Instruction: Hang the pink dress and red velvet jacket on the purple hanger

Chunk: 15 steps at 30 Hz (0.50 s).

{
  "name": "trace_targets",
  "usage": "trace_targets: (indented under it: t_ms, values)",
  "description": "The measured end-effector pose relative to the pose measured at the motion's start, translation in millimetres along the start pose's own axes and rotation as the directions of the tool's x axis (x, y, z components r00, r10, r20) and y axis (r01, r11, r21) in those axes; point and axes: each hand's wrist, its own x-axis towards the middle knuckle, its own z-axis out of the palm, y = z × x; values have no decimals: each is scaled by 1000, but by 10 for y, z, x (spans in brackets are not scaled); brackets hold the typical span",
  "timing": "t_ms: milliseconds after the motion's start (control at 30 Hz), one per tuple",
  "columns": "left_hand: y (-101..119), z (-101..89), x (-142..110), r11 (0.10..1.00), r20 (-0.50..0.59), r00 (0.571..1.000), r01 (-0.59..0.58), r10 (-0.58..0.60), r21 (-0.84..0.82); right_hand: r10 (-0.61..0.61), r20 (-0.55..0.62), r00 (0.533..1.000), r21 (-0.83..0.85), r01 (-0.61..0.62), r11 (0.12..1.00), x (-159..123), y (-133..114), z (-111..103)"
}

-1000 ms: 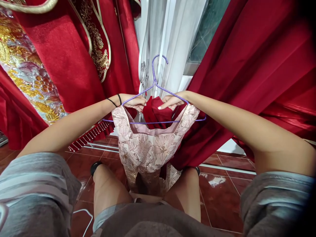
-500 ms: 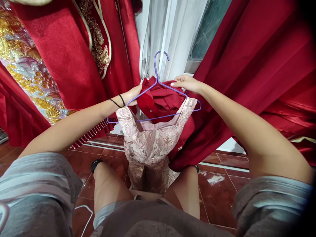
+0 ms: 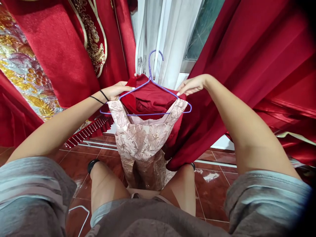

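A purple hanger (image 3: 149,65) is upright in front of me, its hook at a white rail. From its arms, by both shoulder straps, hangs a pink and gold floral dress (image 3: 144,140). A red garment (image 3: 151,93) is spread behind the hanger, and its lower part is hidden by the dress. My left hand (image 3: 118,90) is closed on the red garment's left edge, thumb against the hanger's arm. At the right edge my right hand (image 3: 194,85) pinches the red cloth beside the hanger, fingertips close to the dress strap.
Red garments with gold trim (image 3: 96,49) hang at left, beside a shiny sequined cloth (image 3: 37,75). Long dark red cloth (image 3: 237,49) drapes on the right. A white rail (image 3: 161,39) stands behind the hanger. A white hanger (image 3: 87,214) lies on the tiled floor (image 3: 209,200).
The red garment has been drawn up and spread flatter behind the hanger. My right hand has moved outward along its edge, and my left thumb now lies over the hanger's arm.
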Motion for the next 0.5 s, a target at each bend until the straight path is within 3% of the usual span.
trace_targets:
  t_ms: [100,200,233,300,333,367,433,467,500]
  values:
    - [-21,-66,-31,990,11,998,-55,54,132,163,212,964,-9,-164,986,62,75,132]
    - [117,-222,-55,888,48,993,-118,108,444,179,257,950,-68,-167,984,79,90,171]
    - [198,-290,-72,810,50,988,-150,148,567,129,199,971,-87,-114,990,76,73,150]
    - [361,-427,-124,610,43,957,-217,286,762,-85,-55,995,-121,78,990,78,19,85]
    - [415,-490,-153,510,36,929,-235,369,827,-219,-214,952,-157,187,970,89,-8,60]
    - [436,-545,-178,426,25,896,-235,444,874,-337,-359,870,-217,274,937,110,-28,51]
    - [350,-625,-197,349,-17,852,-196,524,916,-472,-523,710,-365,314,876,176,-29,104]
    - [243,-650,-186,366,-49,859,-165,510,916,-481,-535,695,-416,279,865,214,-5,166]
    - [102,-665,-166,421,-81,884,-136,460,897,-458,-513,726,-438,237,867,251,32,246]
